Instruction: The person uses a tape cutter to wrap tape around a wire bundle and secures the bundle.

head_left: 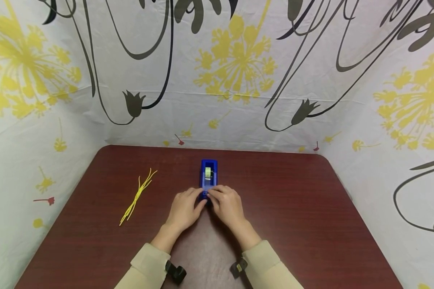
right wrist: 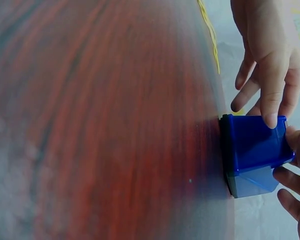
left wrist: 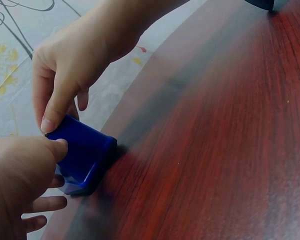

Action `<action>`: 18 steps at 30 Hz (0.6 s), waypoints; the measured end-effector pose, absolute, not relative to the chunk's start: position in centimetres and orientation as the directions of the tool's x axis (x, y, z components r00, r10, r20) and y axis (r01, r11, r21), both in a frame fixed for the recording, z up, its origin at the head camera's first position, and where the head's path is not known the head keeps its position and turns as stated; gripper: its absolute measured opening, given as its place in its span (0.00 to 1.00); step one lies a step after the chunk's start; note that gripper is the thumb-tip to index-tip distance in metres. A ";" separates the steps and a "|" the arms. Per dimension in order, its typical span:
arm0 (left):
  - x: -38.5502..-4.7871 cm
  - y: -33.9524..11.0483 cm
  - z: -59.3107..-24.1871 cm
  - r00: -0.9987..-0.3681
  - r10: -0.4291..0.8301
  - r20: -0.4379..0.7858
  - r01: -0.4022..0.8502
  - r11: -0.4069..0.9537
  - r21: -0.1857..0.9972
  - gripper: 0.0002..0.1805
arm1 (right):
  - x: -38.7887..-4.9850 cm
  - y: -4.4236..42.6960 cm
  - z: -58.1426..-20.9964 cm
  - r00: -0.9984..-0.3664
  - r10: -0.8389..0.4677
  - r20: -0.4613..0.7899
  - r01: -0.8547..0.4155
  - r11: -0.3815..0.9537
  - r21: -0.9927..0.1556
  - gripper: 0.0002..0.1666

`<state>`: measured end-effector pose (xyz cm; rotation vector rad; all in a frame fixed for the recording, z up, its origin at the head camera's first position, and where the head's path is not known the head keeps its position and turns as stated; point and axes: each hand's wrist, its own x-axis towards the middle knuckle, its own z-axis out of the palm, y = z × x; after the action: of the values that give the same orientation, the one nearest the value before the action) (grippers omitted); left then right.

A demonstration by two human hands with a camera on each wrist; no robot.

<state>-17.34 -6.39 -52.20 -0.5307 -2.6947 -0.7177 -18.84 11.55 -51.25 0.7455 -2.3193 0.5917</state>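
Note:
A blue tape dispenser [head_left: 209,162] with a pale roll of tape [head_left: 207,172] stands near the middle of the table. Both hands meet at its near end, by the cutting edge. My left hand [head_left: 183,208] grips that end from the left, its thumb on the front face in the right wrist view. From the right, my right hand [head_left: 229,206] pinches the top front edge with thumb and index finger. The dispenser's front wall [left wrist: 85,150] faces the left wrist camera. Whether a tape end lies between the fingertips is hidden.
Several thin yellow strands [head_left: 137,196] lie in a loose bundle left of the hands. The dark red wooden table [head_left: 282,208] has rounded far corners. A patterned white cloth [head_left: 209,120] hangs behind and at both sides.

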 end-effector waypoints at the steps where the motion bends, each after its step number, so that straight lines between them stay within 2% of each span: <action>1: -17.4 -6.4 -52.2 -0.887 0.269 0.375 0.421 0.804 0.420 0.22 | -18.8 11.5 -51.3 -0.656 -0.350 0.668 -0.629 0.743 -0.229 0.06; 10: -17.7 -6.1 -52.3 -0.913 0.221 0.342 0.389 0.722 0.571 0.21 | -18.6 11.5 -51.4 -0.806 -0.263 0.530 -0.508 0.767 -0.391 0.14; 18: -18.0 -5.8 -52.5 -0.946 0.159 0.282 0.320 0.586 0.744 0.18 | -18.7 11.3 -50.7 -0.937 -0.152 0.316 -0.328 0.695 -0.640 0.16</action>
<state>-17.97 -5.84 -52.50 -0.4012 -2.6293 -1.2894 -18.73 11.28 -50.72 0.3844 -2.6672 1.0744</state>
